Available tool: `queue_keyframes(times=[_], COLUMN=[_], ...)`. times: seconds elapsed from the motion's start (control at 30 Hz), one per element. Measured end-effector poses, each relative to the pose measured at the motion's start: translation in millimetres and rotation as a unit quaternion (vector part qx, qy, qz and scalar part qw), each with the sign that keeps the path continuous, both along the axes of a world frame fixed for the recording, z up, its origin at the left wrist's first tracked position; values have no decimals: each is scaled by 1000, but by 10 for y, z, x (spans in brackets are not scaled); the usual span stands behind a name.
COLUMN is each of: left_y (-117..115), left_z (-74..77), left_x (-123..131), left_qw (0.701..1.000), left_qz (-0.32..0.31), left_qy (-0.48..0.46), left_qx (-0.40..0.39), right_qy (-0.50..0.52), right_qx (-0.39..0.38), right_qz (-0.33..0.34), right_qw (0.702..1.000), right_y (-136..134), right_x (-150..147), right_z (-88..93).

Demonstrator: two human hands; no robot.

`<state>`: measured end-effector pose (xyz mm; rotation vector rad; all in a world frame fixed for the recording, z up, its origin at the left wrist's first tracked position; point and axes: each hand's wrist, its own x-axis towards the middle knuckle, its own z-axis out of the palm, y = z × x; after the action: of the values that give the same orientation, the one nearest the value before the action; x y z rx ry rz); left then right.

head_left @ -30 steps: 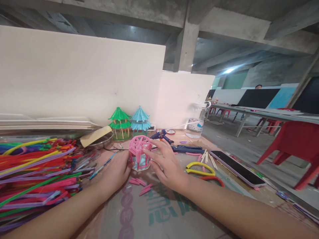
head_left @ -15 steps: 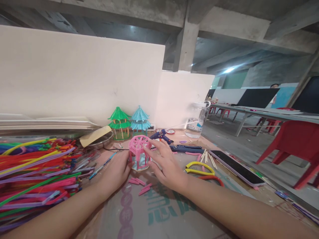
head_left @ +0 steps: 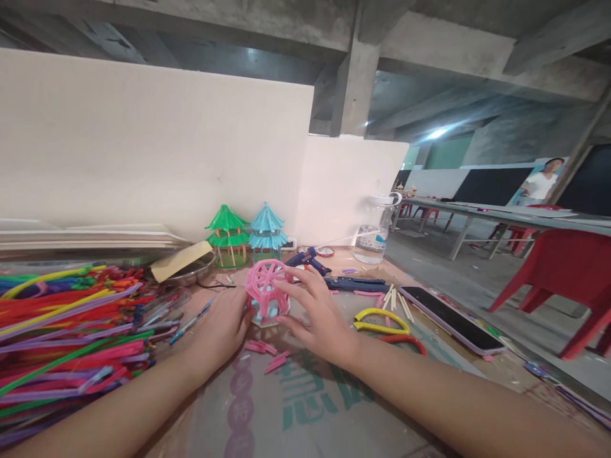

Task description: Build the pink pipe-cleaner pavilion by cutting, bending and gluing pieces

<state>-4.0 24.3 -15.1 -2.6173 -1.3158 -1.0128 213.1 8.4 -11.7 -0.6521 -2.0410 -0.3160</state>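
A small pink pavilion frame (head_left: 268,286) with a spoked round top stands on the table between my hands. My left hand (head_left: 224,318) rests against its left side, fingers mostly hidden behind it and closed around that edge. My right hand (head_left: 317,312) touches its right side, fingers on the top rim and near the base. Short pink pieces (head_left: 277,361) lie in front of it. Behind it stand a green pavilion (head_left: 227,236) and a blue pavilion (head_left: 267,234).
Colourful pipe cleaners (head_left: 67,343) pile up at left. On the right are yellow-handled scissors (head_left: 382,320), a phone (head_left: 451,321), sticks (head_left: 392,299), a glue gun (head_left: 308,259) and a water bottle (head_left: 373,232). A person (head_left: 541,184) stands far back.
The pink frame's top has tilted slightly, and my right fingers have shifted a little on it. The person in the background has come further into view.
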Motion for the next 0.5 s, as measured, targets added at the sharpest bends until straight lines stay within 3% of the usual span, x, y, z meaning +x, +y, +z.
queue_keyframes(times=[0.5], left_y=[-13], left_z=[3], left_x=[-11], left_qw=[1000], left_qz=[-7], left_qy=[24], left_qx=[11], right_qy=[13], right_qx=[28], right_qz=[-12], right_qw=[999], right_y=[8], right_x=[5], right_z=[8])
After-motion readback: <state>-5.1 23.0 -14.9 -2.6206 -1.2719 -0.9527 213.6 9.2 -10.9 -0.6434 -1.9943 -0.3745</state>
